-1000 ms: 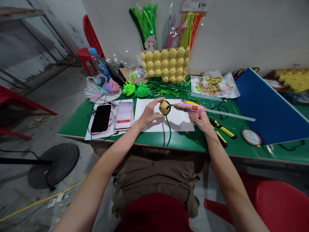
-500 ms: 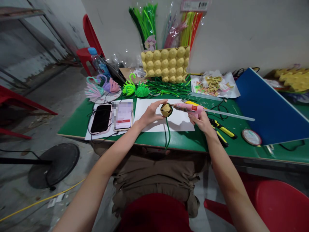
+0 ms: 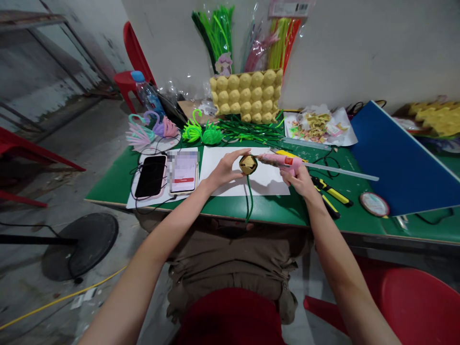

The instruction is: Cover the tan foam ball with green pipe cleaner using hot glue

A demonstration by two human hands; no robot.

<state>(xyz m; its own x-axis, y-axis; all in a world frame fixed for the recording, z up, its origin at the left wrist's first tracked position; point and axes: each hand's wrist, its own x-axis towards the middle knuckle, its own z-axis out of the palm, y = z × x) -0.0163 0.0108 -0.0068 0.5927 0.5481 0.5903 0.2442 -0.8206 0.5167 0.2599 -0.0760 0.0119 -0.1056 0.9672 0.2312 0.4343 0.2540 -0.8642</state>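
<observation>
Since the earlier frame only the yellow cup (image 3: 247, 164) turns slightly at centre frame, pinched in the left hand (image 3: 223, 168), while the right hand (image 3: 298, 179), closed around the pink glue gun (image 3: 280, 161), should keep its nozzle steady at the cup's rim.

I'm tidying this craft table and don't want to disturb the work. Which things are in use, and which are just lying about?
In use:
left hand holding the yellow cup with green stem
right hand holding the pink glue gun
white sheet beneath

Lying about:
two phones
egg tray
yellow cutter
blue board
</observation>
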